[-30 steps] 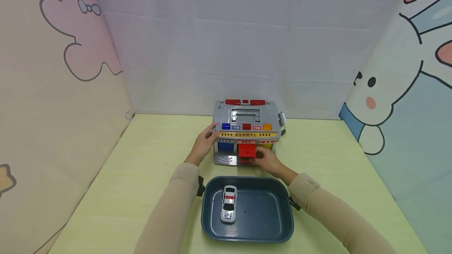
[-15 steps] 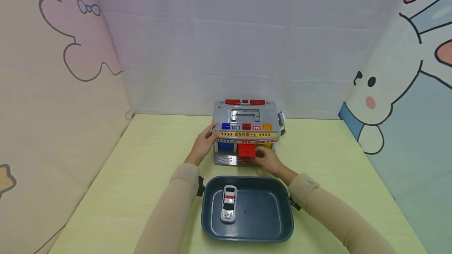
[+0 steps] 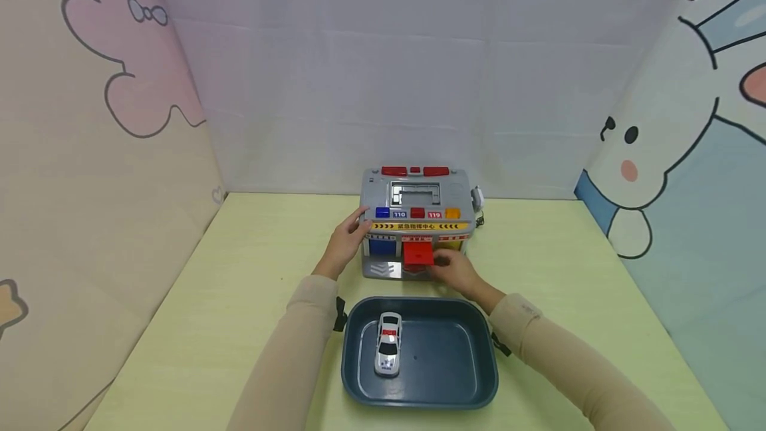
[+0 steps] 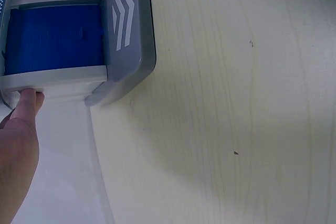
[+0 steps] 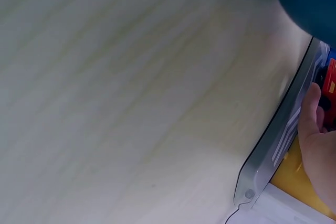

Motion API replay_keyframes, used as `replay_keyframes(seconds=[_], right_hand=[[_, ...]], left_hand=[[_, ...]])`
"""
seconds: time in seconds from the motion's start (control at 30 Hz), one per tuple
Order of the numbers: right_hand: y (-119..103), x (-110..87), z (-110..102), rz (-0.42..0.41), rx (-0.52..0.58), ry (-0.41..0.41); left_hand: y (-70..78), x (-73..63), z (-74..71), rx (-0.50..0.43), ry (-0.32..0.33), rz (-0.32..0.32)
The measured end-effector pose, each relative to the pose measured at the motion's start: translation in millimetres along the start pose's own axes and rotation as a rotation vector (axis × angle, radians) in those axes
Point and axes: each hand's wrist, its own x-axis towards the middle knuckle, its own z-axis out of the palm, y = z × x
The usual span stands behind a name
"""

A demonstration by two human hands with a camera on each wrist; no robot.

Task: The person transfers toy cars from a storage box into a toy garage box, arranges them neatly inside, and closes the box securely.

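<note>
A grey toy emergency station [image 3: 417, 201] stands at the back of the table, with a blue door [image 4: 55, 39] on its left and a yellow one on its right. My left hand [image 3: 348, 239] rests against its left side, fingers fairly straight. In the middle bay a red flap [image 3: 418, 253] is raised. Under it sits a red toy car [image 5: 330, 90] with black wheels, mostly hidden in the head view. My right hand [image 3: 453, 270] holds the car with thumb and fingers at the bay's mouth; the fingers are partly hidden.
In front of the station a dark blue tray [image 3: 443, 399] holds a white toy police car [image 3: 388, 344] on its left side. A small grey part [image 3: 477, 199] sticks out from the station's right side. Printed cloth walls stand behind and beside the table.
The red car has slid slightly farther into the middle bay under my right hand. My left hand stays in place on the station. The head view has shifted a little.
</note>
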Motion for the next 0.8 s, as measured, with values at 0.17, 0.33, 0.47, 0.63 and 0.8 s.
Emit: replay_keyframes(seconds=[0.17,0.33,0.47,0.63,0.8], right_hand=[[-0.4,-0.6,-1.6,0.046,0.071,-0.013],[0.6,-1.4,-0.7,0.061,0.168,-0.050],[0.1,-0.9,1.3,0.064,0.199,-0.068],[-2.5,-0.5,1.4,0.091,0.201,-0.090],[-4.5,0.5,-1.6,0.087,0.200,-0.115]], left_hand=[[0.4,0.3,-0.6,-0.015,-0.004,0.012],[-1.0,0.4,-0.1,-0.022,-0.008,0.009],[-1.9,0.1,0.0,-0.014,-0.007,0.010],[-2.7,0.7,-0.3,-0.006,-0.007,0.018],[-2.7,1.2,-0.7,-0.006,-0.008,0.022]])
